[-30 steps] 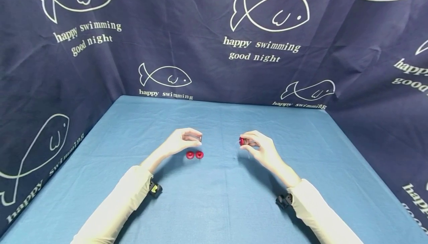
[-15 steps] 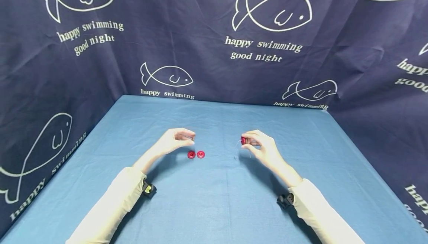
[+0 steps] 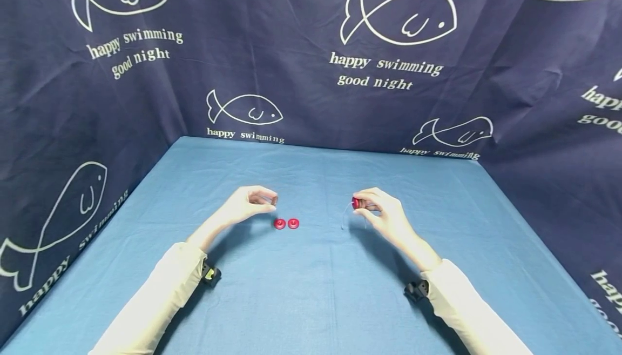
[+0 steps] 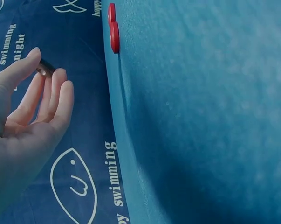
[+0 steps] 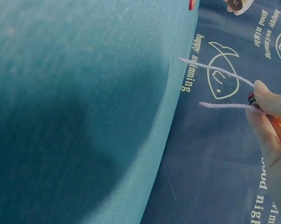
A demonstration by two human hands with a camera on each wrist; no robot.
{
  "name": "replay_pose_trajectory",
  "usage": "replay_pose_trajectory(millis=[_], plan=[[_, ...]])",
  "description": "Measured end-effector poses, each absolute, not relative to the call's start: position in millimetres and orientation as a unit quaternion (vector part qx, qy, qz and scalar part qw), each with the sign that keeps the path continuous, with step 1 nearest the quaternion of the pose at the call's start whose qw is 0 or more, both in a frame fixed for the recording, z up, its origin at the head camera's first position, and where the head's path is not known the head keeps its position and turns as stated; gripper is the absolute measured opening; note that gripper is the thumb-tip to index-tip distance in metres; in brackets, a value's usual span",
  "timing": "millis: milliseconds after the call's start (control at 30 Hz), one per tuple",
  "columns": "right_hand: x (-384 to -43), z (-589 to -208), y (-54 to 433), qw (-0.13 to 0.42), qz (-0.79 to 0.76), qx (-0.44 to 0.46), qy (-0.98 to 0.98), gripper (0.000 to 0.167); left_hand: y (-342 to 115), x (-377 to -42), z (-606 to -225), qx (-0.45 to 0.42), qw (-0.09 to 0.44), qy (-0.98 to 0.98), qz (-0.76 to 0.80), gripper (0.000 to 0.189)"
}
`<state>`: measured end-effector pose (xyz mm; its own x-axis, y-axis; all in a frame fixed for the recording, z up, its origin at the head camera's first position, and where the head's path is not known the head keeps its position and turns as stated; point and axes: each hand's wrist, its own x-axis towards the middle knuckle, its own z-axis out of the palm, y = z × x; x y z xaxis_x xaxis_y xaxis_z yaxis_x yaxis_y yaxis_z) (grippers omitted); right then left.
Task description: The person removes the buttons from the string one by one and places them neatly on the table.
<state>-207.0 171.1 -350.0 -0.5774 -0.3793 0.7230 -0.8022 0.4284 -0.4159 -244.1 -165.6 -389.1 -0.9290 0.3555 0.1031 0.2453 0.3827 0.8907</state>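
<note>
My left hand pinches a dark brown button between thumb and fingertips, above the blue cloth. Two red buttons lie side by side on the cloth, just right of and nearer than that hand. Opposite, my right hand grips a small stack of buttons with a red button at its left face; the fingers hide most of the stack. A pale string runs through it, with one end leaving on each side of the stack. The longer end droops toward the cloth.
A blue cloth covers the table. Dark blue curtains with white fish prints and lettering stand behind and at both sides. Black wrist cameras sit at both cuffs, close over the table.
My left hand has drawn away to the left with the brown button. The string's longer end has dropped to hang down from the stack. My right hand stays almost in place.
</note>
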Motion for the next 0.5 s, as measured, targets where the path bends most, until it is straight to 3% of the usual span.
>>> replay_pose_trajectory(millis=[500], plan=[[-205.8, -348.4, 175.2, 0.266, 0.395, 0.368, -0.799, 0.035, -166.3, -242.3, -387.3, 0.189, 0.063, 0.877, 0.437, 0.030]])
